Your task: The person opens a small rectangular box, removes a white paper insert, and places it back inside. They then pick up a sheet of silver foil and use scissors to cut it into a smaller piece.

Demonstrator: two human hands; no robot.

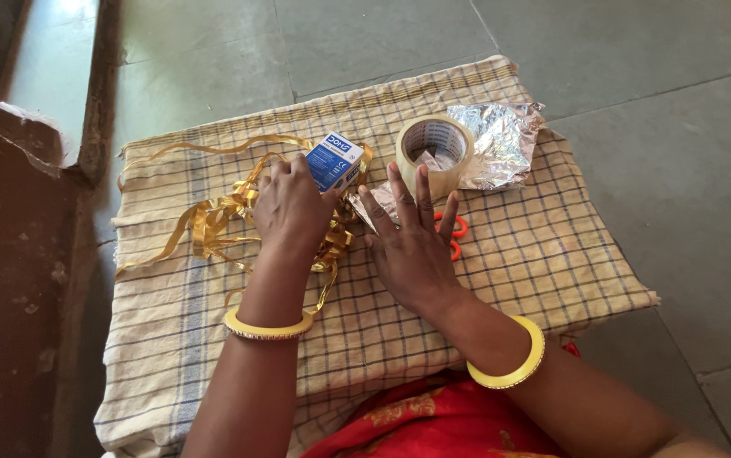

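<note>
Left hand (291,203) clamped on small blue-white cardboard box (334,160), steadying it above tangled gold ribbon (212,222). Right hand (412,242) flat, fingers spread, probably pinning silver foil sheet (501,140) near clear tape roll (435,153).

Small blue-and-white cardboard box (335,160), rectangular, gripped in the left hand (291,203), tilted above gold ribbon (212,222) on the checked cloth (543,254). Printed label ring inside the tape roll's (435,153) core, just right of the box.
</note>
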